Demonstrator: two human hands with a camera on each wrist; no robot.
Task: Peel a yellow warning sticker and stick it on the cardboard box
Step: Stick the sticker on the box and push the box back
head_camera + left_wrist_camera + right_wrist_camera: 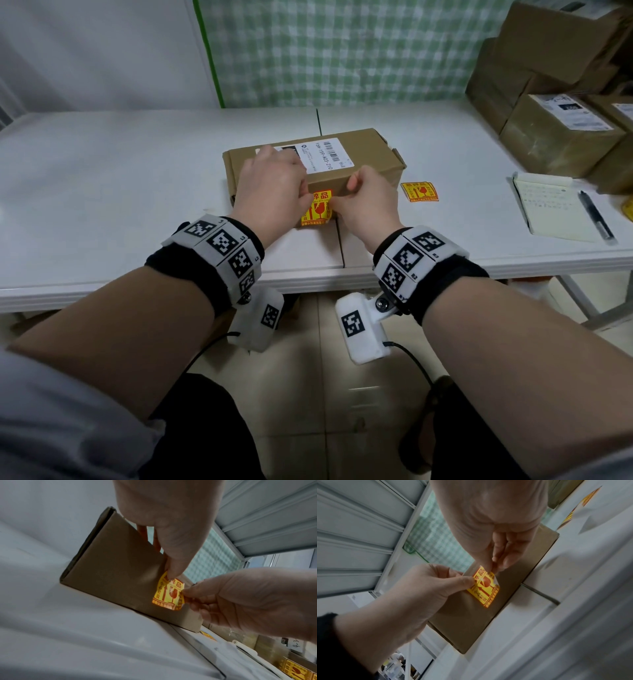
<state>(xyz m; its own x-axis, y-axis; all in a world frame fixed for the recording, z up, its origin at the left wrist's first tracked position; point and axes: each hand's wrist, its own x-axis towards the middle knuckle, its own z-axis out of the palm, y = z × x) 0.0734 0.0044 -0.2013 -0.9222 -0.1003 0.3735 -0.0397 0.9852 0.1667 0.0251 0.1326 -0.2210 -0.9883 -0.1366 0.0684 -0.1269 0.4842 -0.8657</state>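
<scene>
Pinching the yellow warning sticker (pixel 317 209) at 9 and 3 o'clock, left hand (pixel 270 185) and right hand (pixel 368 202) hold it against the cardboard box (pixel 359 161).

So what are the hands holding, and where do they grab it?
Both hold the yellow sticker in front of the cardboard box. The left hand pinches its upper left edge; the right hand pinches its right edge.
</scene>
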